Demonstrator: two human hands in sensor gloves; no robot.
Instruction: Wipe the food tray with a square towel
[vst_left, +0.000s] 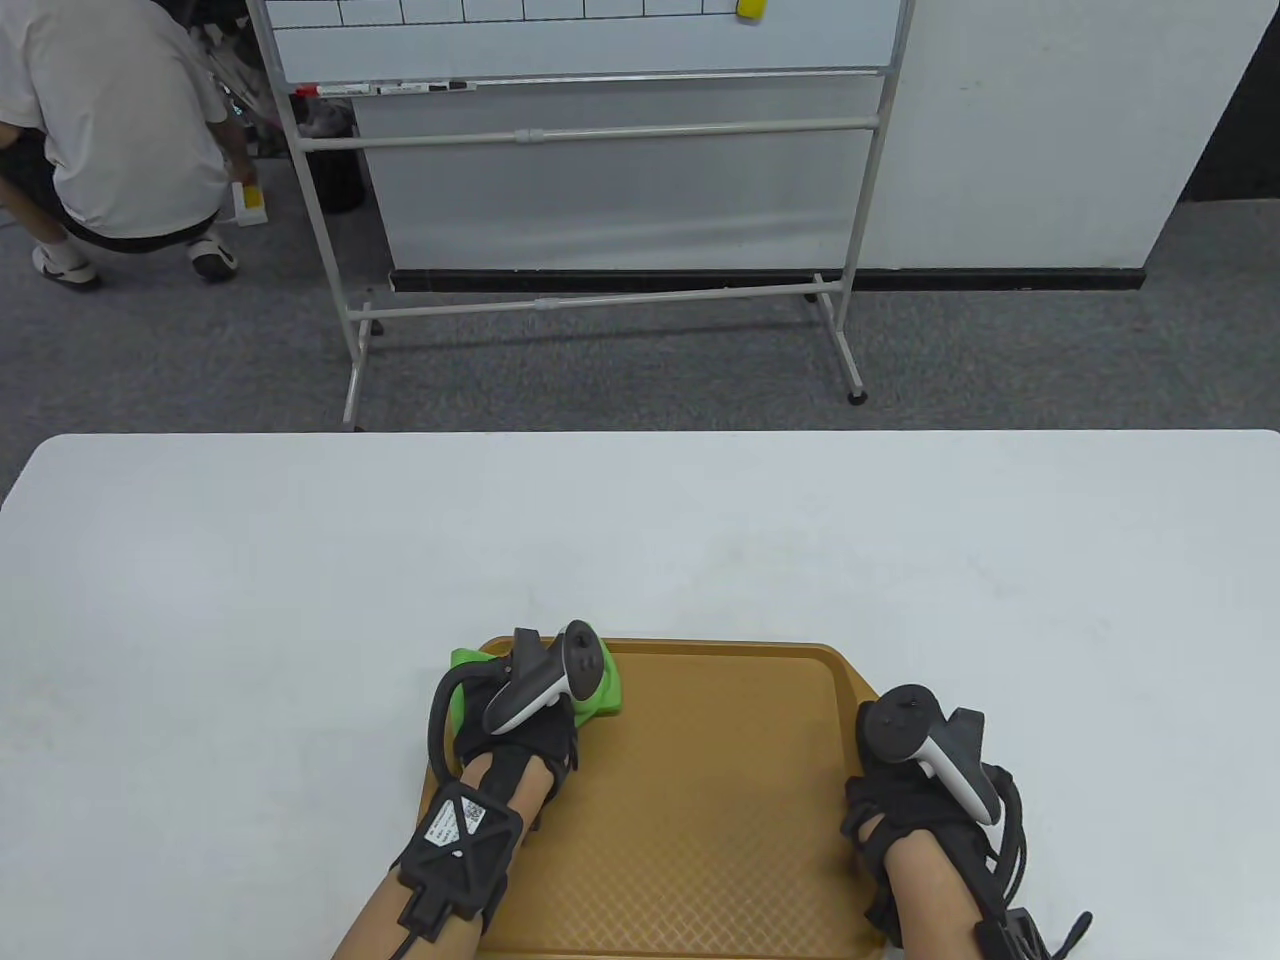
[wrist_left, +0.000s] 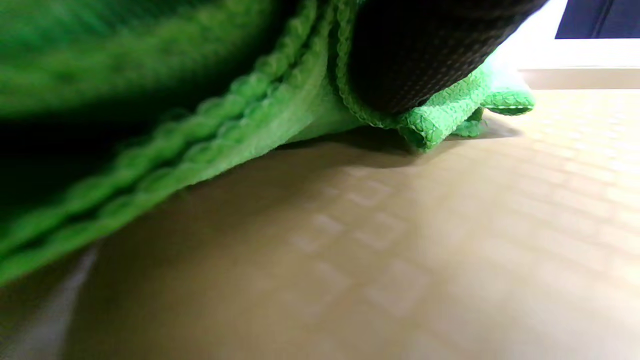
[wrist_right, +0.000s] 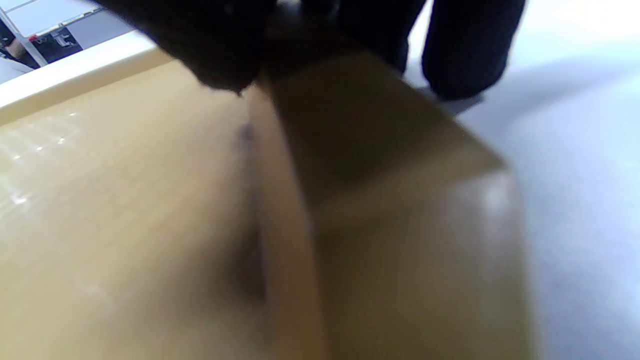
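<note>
Your left hand (vst_left: 525, 715) presses the towel (vst_left: 605, 690) flat against the tray (vst_left: 700, 790) at its far left corner, which places the cloth at one extreme of the surface, a sensible starting or turning point for a sweep across the floor of the tray. The left wrist view shows a gloved finger (wrist_left: 425, 55) bearing down on the bunched green towel (wrist_left: 280, 115), whose hemmed edges are folded in layers over the textured tray (wrist_left: 400, 250); the fold gives a thicker pad under the hand. Whether the fingers curl round the cloth or merely lie on it cannot be told, since the tracker hides them from above. Your right hand (vst_left: 915, 790) rests at the tray's right rim, near the middle of that side. In the right wrist view the dark fingers (wrist_right: 465, 50) straddle the rim (wrist_right: 380, 150), some inside over the tray floor and some outside toward the table (wrist_right: 575, 150), a hold that appears meant to keep the tray from sliding while the other hand pushes; how firmly they close on the rim is not visible. The tray lies on the white table (vst_left: 300, 600) at the near edge, directly before you, so both hands reach it without stretching. Most of the tray floor lies bare to the right of the towel.
</note>
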